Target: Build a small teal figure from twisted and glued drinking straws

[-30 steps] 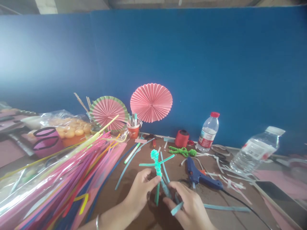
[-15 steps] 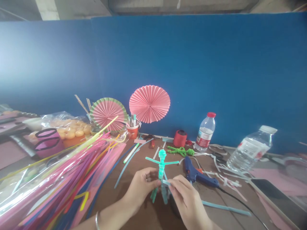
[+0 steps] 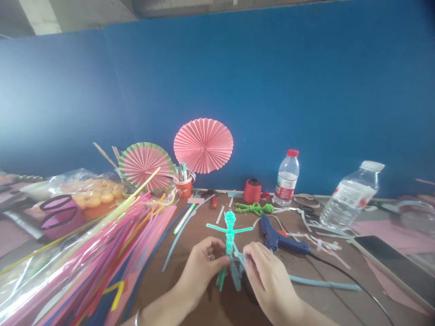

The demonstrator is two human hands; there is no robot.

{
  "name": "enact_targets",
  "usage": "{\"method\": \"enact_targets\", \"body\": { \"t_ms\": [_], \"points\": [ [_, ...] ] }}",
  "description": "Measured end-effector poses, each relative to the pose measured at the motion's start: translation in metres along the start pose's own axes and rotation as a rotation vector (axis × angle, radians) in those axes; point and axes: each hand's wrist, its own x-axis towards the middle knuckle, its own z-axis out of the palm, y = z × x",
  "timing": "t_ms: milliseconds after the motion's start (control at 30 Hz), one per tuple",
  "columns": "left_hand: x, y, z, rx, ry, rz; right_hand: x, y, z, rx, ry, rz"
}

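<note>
A mint-green pipe-cleaner figure stands upright in front of me, with a coiled head and body, two arms stretched sideways and legs below. My left hand pinches it at the waist between thumb and fingers. Fingers closed, my right hand grips a pale blue strip that meets the figure at its waist. Part of the strip is hidden by my fingers. A blue glue gun lies just beyond my right hand. Further back is a bright green pipe-cleaner figure, lying flat.
Plastic-wrapped pipe cleaners spread over the left side. Two water bottles and a red spool stand at the back right. A phone lies right. Pleated paper fans and a pen cup are behind, before a blue partition.
My right hand has shifted slightly, lifting and turning the strip at the figure's waist. My left hand keeps its hold. The whole view has turned and tilted a little.
</note>
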Motion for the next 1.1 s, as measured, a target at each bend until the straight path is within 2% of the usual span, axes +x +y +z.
{"method": "enact_targets", "body": {
  "t_ms": [100, 267, 400, 500, 633, 833, 967, 1100],
  "points": [
    [-0.002, 0.001, 0.002, -0.021, -0.012, -0.023, 0.002, -0.002, -0.002, 0.002, -0.015, -0.013],
    [-0.006, 0.003, 0.007, -0.178, -0.018, -0.094, 0.0, -0.008, -0.01, 0.085, -0.053, -0.138],
    [-0.007, 0.006, 0.006, -0.214, -0.038, -0.1, -0.001, -0.008, -0.003, 0.017, -0.039, -0.091],
    [-0.007, 0.006, 0.006, -0.167, -0.059, -0.092, -0.001, -0.006, 0.003, -0.004, 0.0, -0.067],
    [-0.008, 0.004, 0.006, -0.066, -0.056, -0.014, -0.001, -0.006, 0.005, -0.015, 0.044, -0.045],
    [-0.012, 0.001, 0.008, 0.243, 0.057, 0.081, -0.004, -0.007, 0.008, -0.105, 0.097, -0.05],
    [-0.013, -0.004, 0.011, 0.305, 0.113, 0.113, -0.006, -0.007, 0.01, -0.119, 0.074, -0.039],
    [-0.016, -0.004, 0.013, 0.328, 0.094, 0.115, -0.005, -0.007, 0.009, -0.081, 0.029, 0.0]
  ]
}}
